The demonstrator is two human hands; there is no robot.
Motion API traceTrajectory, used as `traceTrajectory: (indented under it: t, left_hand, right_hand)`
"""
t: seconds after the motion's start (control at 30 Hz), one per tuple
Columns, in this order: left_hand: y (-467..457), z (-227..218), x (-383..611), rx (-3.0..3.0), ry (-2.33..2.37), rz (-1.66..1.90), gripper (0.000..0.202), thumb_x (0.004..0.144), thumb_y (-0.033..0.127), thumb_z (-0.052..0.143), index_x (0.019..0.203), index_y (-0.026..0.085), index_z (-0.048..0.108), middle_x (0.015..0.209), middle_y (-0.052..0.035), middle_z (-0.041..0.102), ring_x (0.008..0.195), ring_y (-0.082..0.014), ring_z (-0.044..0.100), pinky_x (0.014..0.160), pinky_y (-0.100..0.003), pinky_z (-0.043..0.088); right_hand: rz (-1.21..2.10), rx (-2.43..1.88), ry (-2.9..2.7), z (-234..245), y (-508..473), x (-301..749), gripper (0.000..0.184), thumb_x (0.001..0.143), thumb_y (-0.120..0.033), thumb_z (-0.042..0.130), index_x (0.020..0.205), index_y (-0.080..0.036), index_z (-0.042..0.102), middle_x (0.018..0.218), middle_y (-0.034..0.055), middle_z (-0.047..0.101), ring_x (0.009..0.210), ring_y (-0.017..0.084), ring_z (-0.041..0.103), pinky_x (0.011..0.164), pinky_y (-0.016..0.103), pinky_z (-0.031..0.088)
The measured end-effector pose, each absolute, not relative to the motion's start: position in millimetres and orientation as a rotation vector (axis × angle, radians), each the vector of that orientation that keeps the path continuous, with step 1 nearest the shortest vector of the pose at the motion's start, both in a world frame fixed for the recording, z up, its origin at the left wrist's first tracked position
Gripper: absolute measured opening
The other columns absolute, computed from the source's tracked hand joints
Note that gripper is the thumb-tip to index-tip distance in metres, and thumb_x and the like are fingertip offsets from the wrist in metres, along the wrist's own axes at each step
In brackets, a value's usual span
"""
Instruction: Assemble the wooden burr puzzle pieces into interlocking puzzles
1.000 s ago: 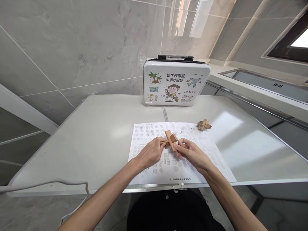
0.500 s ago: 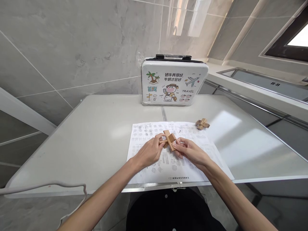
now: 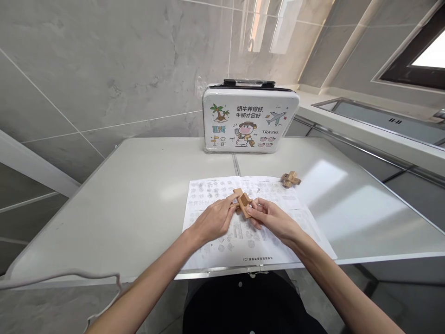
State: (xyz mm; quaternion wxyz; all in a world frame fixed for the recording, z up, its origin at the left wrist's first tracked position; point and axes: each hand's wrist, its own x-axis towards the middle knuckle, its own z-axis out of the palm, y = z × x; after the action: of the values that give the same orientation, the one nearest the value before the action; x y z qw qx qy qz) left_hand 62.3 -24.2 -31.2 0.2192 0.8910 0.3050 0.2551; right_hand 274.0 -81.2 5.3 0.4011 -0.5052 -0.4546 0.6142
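Observation:
Between my hands is a partly joined wooden burr puzzle (image 3: 242, 202) of several light-brown notched sticks, held just above a printed sheet. My left hand (image 3: 214, 218) grips its left side, fingers closed on the sticks. My right hand (image 3: 273, 217) pinches the right end between thumb and fingers. Some of the pieces are hidden behind the fingers. The printed sheet (image 3: 222, 255) lies flat beneath, covered in small grey diagrams that face away from me. A second wooden puzzle (image 3: 290, 179), fully crossed and compact, rests at the sheet's upper right corner, apart from both hands.
A white case (image 3: 251, 118) with cartoon prints and a black handle stands upright at the back of the pale folding table (image 3: 139, 195). A light cable (image 3: 69, 273) hangs over the front left edge. A counter with a sink (image 3: 392, 120) runs along the right.
The wooden puzzle in my hands has tilted and shifted slightly left. My left fingers have moved further over its upper left part. The view has shifted a little.

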Motion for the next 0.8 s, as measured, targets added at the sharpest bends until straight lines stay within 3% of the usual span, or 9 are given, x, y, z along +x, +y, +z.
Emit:
traceTrajectory:
  t: [0.13,0.3,0.47,0.53,0.67,0.8]
  left_hand:
    - [-24,-31,61,2.493,0.808,0.703,0.052,0.112,0.029,0.035,0.162,0.02,0.026,0.147,-0.0165,0.063,0.126,-0.0287,0.068,0.101,-0.048,0.06]
    - [-23,-36,62,2.531,0.822,0.641,0.042,0.112,0.029,0.034,0.151,0.016,0.043,0.134,-0.0164,0.07,0.119,-0.0295,0.071,0.099,-0.049,0.06]
    - [-24,-34,64,2.501,0.808,0.676,0.04,0.112,0.028,0.033,0.149,0.018,0.043,0.132,-0.0156,0.07,0.119,-0.0293,0.071,0.099,-0.049,0.06]
    - [-25,-32,64,2.463,0.833,0.656,0.041,0.11,0.026,0.035,0.15,0.018,0.041,0.126,-0.0151,0.072,0.112,-0.0288,0.073,0.093,-0.046,0.061]
    - [-28,-27,63,2.369,0.814,0.613,0.055,0.102,0.019,0.043,0.155,0.02,0.029,0.106,-0.0078,0.073,0.077,-0.0216,0.071,0.072,-0.036,0.058]
    - [-28,-27,63,2.357,0.804,0.683,0.065,0.095,0.014,0.046,0.155,0.02,0.024,0.105,-0.0072,0.07,0.074,-0.0192,0.067,0.071,-0.034,0.054]
  right_hand:
    - [1.491,-1.34,-1.244,8,-80,275,0.055,0.083,-0.067,0.078,0.077,-0.026,0.041,0.057,-0.0055,0.055,0.058,0.016,0.05,0.066,0.034,0.039]
    - [1.498,-1.384,-1.237,-2,-79,276,0.058,0.08,-0.069,0.079,0.076,-0.026,0.039,0.057,-0.0043,0.058,0.056,0.016,0.051,0.061,0.032,0.036]
    - [1.496,-1.356,-1.194,-7,-80,275,0.059,0.081,-0.068,0.079,0.077,-0.026,0.038,0.056,-0.0038,0.061,0.057,0.017,0.055,0.064,0.033,0.042]
    - [1.502,-1.346,-1.18,-8,-80,274,0.059,0.08,-0.069,0.08,0.078,-0.026,0.039,0.059,-0.003,0.063,0.058,0.017,0.058,0.066,0.034,0.045]
    - [1.456,-1.352,-1.205,-12,-83,267,0.06,0.08,-0.072,0.078,0.079,-0.027,0.039,0.063,-0.0014,0.066,0.058,0.018,0.058,0.065,0.035,0.046]
    - [1.391,-1.338,-1.197,-15,-87,258,0.06,0.08,-0.073,0.077,0.077,-0.027,0.039,0.065,-0.0004,0.065,0.058,0.018,0.057,0.064,0.035,0.046]
